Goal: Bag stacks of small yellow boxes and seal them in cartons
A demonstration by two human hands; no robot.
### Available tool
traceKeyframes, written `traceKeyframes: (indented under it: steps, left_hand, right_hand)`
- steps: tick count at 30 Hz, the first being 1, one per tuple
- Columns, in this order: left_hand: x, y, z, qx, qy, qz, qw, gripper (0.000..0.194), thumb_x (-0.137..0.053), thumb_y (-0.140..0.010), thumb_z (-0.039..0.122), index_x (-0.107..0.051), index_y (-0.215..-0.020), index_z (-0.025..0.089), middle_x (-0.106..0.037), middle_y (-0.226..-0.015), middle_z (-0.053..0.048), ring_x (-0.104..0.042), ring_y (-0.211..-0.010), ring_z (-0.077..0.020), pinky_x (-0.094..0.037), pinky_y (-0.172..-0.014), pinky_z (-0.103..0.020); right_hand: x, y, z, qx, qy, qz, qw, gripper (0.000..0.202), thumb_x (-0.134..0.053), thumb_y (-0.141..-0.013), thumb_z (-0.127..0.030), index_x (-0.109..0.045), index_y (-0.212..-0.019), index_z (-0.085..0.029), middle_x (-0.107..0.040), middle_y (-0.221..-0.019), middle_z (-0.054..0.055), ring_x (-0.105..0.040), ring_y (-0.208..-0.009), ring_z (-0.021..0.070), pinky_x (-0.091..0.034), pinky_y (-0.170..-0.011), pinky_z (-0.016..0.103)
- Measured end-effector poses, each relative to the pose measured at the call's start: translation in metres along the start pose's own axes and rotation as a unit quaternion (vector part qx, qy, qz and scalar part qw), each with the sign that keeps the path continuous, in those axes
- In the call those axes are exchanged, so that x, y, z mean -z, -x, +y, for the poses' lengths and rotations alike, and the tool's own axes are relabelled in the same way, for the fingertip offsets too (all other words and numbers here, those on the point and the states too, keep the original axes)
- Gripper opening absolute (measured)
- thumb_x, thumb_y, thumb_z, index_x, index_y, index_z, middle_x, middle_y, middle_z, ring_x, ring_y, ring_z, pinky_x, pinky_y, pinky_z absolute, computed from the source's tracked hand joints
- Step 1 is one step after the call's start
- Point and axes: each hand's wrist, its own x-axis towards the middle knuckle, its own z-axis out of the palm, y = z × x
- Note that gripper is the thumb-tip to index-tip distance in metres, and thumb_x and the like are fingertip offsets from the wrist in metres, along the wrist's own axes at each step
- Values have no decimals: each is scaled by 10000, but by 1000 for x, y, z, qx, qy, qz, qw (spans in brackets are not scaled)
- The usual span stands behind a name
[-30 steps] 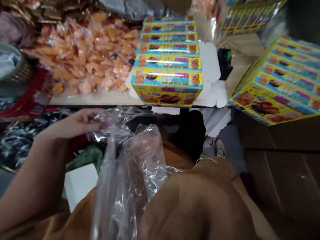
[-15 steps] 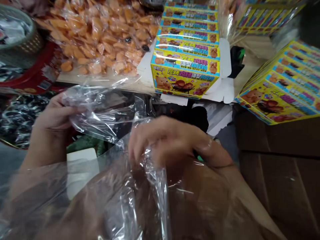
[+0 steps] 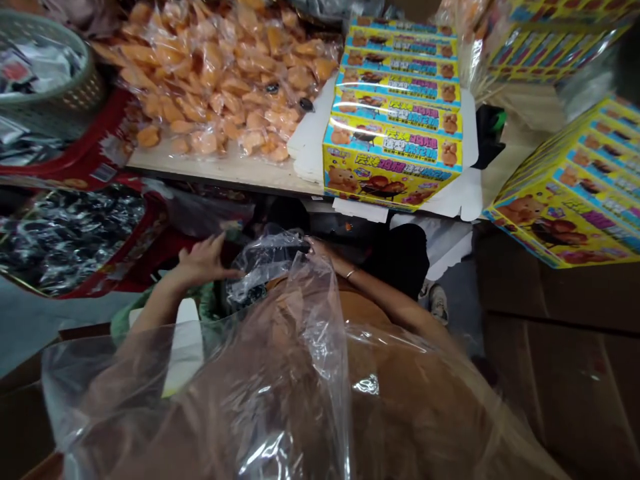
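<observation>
Film (image 3: 320, 327), clear and creased, spreads from the bottom of the view up over the person's brown-clad lap, its far end bunched between the hands. A white card (image 3: 184, 353) shows through it on the left. The right hand (image 3: 319, 249) is at the bunched end, fingers close together on the film; their exact grip is too small to tell. The left hand (image 3: 204, 261) has its fingers loosely spread, thumb out toward the film; whether they touch, I cannot tell. Left of that hand, a red tub (image 3: 153, 223) holds dark packets (image 3: 75, 227). Beyond the hands, on the table (image 3: 200, 167), a row of yellow boxes (image 3: 393, 143) stands right of a heap of orange packets (image 3: 215, 80). More boxes (image 3: 575, 213) stand at far right; a basket (image 3: 85, 100) sits far left.
</observation>
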Motion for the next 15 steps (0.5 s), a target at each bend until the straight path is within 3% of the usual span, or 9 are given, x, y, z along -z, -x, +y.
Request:
traceKeyframes:
  steps: [1,2,3,5,6,8,10,13,15]
  left_hand:
    - [3,-11,16,-40,-25,27,999,971,-778,-768,464,-326,-1511,31,-264,-1618,-279,-255,-1473,-435,-211,-1150,-633]
    - [4,-24,32,-97,-10,29,995,967,-807,-744,403,-338,-1519,66,-253,-1638,-241,-208,-1502,-407,-111,-1182,-630]
    - [5,-38,47,-123,48,17,991,904,-850,-682,347,-454,-1448,75,-368,-1596,-212,-265,-1483,-377,-106,-1201,-582]
    - [10,-61,64,-129,199,-33,971,532,-811,-718,359,-665,-1131,58,-686,-1264,-149,-542,-1250,-305,-312,-1140,-444]
    - [16,-68,65,-121,256,-43,958,408,-761,-771,396,-685,-992,62,-745,-1045,-102,-625,-1068,-246,-414,-1036,-372]
    - [34,-74,53,-111,338,-21,934,403,-655,-854,486,-657,-869,84,-693,-718,-14,-623,-726,-141,-488,-765,-258]
    - [57,-70,33,-111,398,25,910,456,-653,-836,573,-627,-861,118,-632,-598,29,-548,-539,-94,-444,-577,-206]
    - [89,-58,17,-116,470,58,873,540,-784,-687,647,-613,-824,154,-660,-602,12,-572,-494,-110,-460,-499,-216]
    - [105,-52,21,-139,539,54,829,517,-868,-641,574,-640,-826,148,-707,-658,-23,-649,-563,-146,-521,-548,-241]
  right_hand:
    - [1,-1,-5,7,4,-9,1000,498,-654,-837,-50,-593,-1330,-90,-700,-1099,82,-642,-966,176,-479,-913,287]
    - [3,-2,-11,14,10,-14,1000,521,-639,-837,-29,-583,-1350,-97,-698,-1101,77,-639,-971,169,-472,-922,279]
    - [6,-3,-16,21,17,-15,1000,522,-628,-839,-17,-583,-1352,-98,-698,-1087,75,-637,-965,164,-468,-926,277]
    - [16,1,-28,39,35,3,999,422,-615,-858,-33,-635,-1274,-100,-695,-1035,71,-634,-930,156,-468,-921,283]
    - [22,4,-33,50,41,22,998,331,-616,-873,-61,-671,-1196,-107,-691,-1004,66,-631,-908,153,-472,-913,288]
    - [37,10,-44,62,28,78,995,220,-673,-872,-159,-698,-1089,-132,-683,-989,61,-624,-893,154,-484,-893,298]
    - [49,14,-54,34,-41,112,992,371,-776,-807,-275,-671,-1140,-150,-681,-1024,68,-625,-892,160,-506,-852,301]
    - [59,9,-72,-32,-220,8,975,569,-818,-753,-458,-641,-1199,-152,-689,-1000,75,-642,-837,156,-526,-752,281]
    - [60,1,-83,-36,-303,-66,950,599,-811,-735,-531,-652,-1174,-155,-689,-958,65,-642,-817,152,-528,-739,277]
